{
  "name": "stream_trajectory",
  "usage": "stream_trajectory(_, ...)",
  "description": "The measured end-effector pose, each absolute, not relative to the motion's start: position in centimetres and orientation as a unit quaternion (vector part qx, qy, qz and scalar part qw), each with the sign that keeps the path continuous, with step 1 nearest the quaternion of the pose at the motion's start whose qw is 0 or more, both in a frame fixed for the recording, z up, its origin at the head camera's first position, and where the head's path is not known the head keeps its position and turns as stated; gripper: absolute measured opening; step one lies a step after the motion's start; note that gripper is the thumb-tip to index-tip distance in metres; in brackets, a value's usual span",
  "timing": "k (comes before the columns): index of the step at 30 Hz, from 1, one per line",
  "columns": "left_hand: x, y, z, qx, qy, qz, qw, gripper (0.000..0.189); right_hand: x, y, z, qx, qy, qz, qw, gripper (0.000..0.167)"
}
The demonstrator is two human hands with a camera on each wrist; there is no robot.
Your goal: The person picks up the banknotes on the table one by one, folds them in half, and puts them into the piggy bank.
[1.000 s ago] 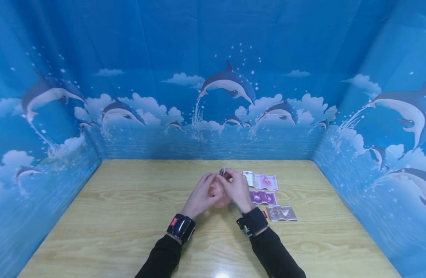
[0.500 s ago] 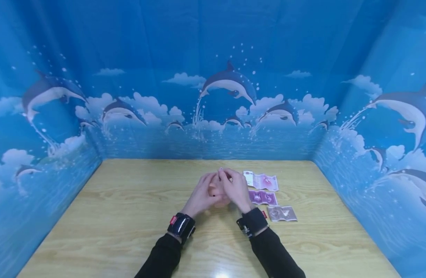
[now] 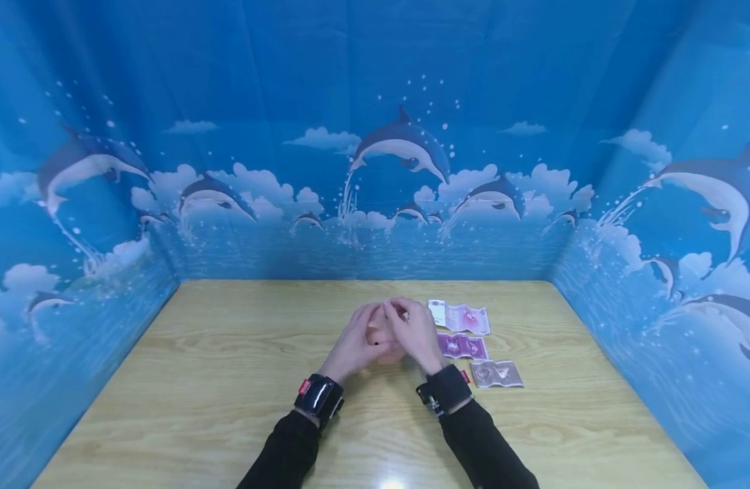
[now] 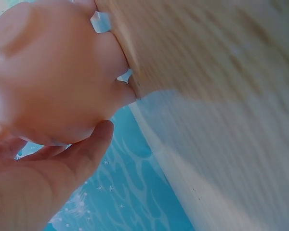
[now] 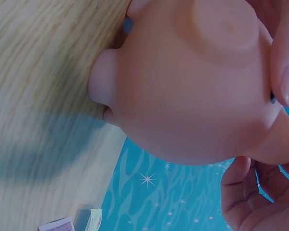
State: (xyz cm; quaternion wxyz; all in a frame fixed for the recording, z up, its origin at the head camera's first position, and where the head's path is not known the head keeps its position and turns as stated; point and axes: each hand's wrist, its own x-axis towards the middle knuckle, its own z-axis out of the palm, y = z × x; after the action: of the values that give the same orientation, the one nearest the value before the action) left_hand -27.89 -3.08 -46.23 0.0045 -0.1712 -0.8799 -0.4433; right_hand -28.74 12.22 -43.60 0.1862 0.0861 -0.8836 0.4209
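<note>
Peach pig-shaped figure (image 5: pixel 178 91) is cupped by left hand (image 3: pixel 352 345), presumably for steadiness; right hand (image 3: pixel 418 334) curled at top, contents can't be told.

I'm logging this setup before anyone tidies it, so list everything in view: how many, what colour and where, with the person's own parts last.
Pig-shaped figure: 1, pink, between the hands
Pale pink banknote: 1, pale pink, farthest of three notes at right
Purple banknote: 1, purple, middle, partly hidden
Brown-grey banknote: 1, brown-grey, nearest the person
Table: 1, pale wood, underneath
Backdrop: 1, blue, behind and on both sides
Printed dolphins: several, grey-blue and white, across the backdrop
Wristbands: 2, black, one per wrist
Tags: 2, red, at the wristbands
Sleeves: 2, black, on the forearms
Left hand: 1, gripping the figure
Right hand: 1, fingertips above the figure
</note>
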Motion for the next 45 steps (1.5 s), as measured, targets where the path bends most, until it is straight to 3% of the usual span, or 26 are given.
stream_trajectory(45, -27.82, -2.97, -46.18, -0.178, -0.883, -0.435, 0.02, 0.093, -28.9, 12.16, -44.13, 0.106, -0.888, 0.399, 0.204, 0.023)
